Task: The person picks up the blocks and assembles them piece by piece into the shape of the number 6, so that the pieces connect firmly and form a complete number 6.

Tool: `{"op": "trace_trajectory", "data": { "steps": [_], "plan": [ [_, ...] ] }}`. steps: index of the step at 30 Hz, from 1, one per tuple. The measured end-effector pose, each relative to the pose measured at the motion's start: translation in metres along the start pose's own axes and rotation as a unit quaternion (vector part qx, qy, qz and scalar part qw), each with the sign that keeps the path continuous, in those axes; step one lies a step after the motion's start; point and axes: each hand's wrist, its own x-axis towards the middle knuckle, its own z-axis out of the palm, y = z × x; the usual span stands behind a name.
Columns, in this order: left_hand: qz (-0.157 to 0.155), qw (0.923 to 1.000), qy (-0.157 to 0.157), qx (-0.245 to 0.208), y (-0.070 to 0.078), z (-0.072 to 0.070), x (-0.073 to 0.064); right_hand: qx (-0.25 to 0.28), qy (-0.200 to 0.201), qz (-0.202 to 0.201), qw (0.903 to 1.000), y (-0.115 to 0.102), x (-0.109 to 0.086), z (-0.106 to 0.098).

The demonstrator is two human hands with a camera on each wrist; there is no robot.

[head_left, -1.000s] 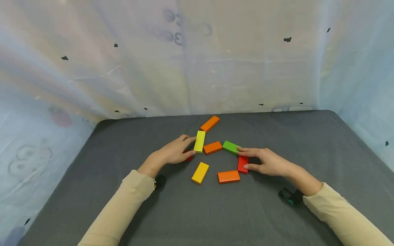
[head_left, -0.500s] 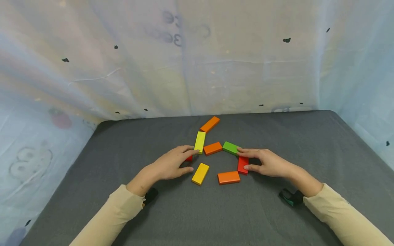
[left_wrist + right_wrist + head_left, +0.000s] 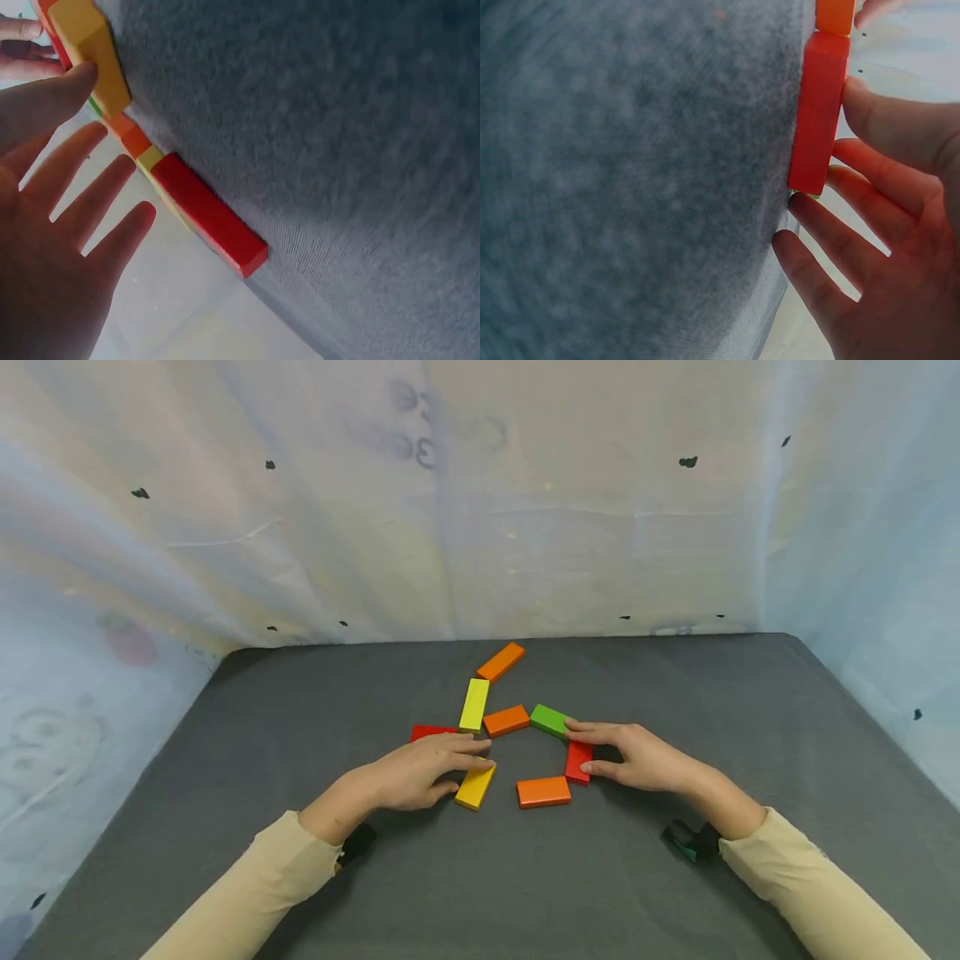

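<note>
My left hand [image 3: 420, 772] hovers low at the left of the layout, its fingertips over the top of a golden-yellow block [image 3: 472, 792]. In the left wrist view its fingers are spread and fairly straight, the thumb beside that yellow block [image 3: 105, 64]. Just behind this hand, partly covered, lies a red block [image 3: 432, 732]. My right hand [image 3: 645, 760] rests at the right, its fingertips at a green block [image 3: 547, 719] and its thumb at another red block [image 3: 577, 763]. The right wrist view shows the thumb against this red block [image 3: 821, 116], the other fingers loosely extended.
A lime-yellow block [image 3: 474, 706] stands between an orange block [image 3: 501, 662] at the back and another orange block [image 3: 507, 720]. A third orange block [image 3: 543, 792] lies in front. Grey cloth [image 3: 480, 885] covers the table, with a pale curtain [image 3: 525, 527] behind.
My left hand has moved from the lime-yellow block toward me, to the golden-yellow block. More of the left red block shows. My right hand stays by the green and red blocks.
</note>
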Motion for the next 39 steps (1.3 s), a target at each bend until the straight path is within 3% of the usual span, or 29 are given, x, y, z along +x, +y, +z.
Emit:
{"op": "trace_trajectory", "data": {
  "steps": [4, 11, 17, 24, 30, 39],
  "plan": [
    [-0.026, 0.9995, -0.012, -0.013, 0.005, 0.002, -0.001, 0.007, -0.006, -0.003, 0.9999, 0.000, 0.001, 0.002],
    [-0.049, 0.9987, 0.012, -0.006, 0.020, 0.006, 0.007, 0.005, 0.002, 0.013, 0.9999, 0.002, -0.007, -0.002],
    [-0.072, 0.9963, 0.041, 0.026, 0.029, 0.010, 0.009, 0.005, 0.000, 0.000, 1.0000, 0.003, -0.005, -0.003],
    [-0.075, 0.9933, 0.071, 0.053, 0.035, 0.015, 0.010, 0.005, 0.004, -0.003, 1.0000, 0.005, -0.005, 0.000],
    [-0.097, 0.9886, 0.098, 0.060, 0.041, 0.020, 0.011, 0.008, 0.001, -0.003, 1.0000, 0.005, -0.004, 0.002],
    [-0.108, 0.9841, 0.109, 0.090, 0.046, 0.025, 0.015, 0.010, 0.003, -0.001, 0.9999, 0.004, -0.007, -0.001]
  ]
}}
